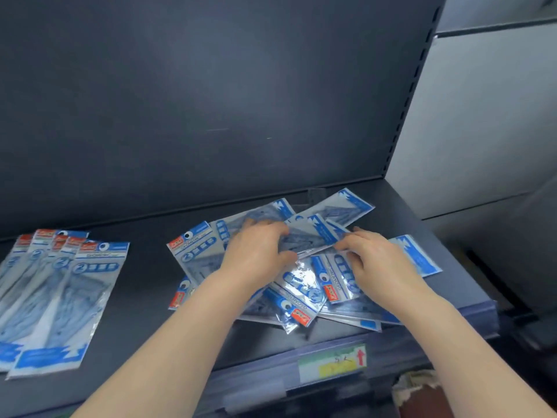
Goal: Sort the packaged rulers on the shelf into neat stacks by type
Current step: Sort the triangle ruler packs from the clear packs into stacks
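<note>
On the dark shelf (144,285), the left hand (256,251) and right hand (379,257) each closed a grip on one ruler packet (307,236). It lay crosswise atop a jumbled pile (301,294), too overlapped to count. Five fanned packets (66,297) lay left, red headers rearward.

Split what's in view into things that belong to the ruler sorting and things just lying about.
Job: loose pile of ruler packs; fanned row of packs; top pack, held by left hand and right hand; shelf.
Lying about: price label on the shelf edge; frayed cloth thing below, right.
</note>
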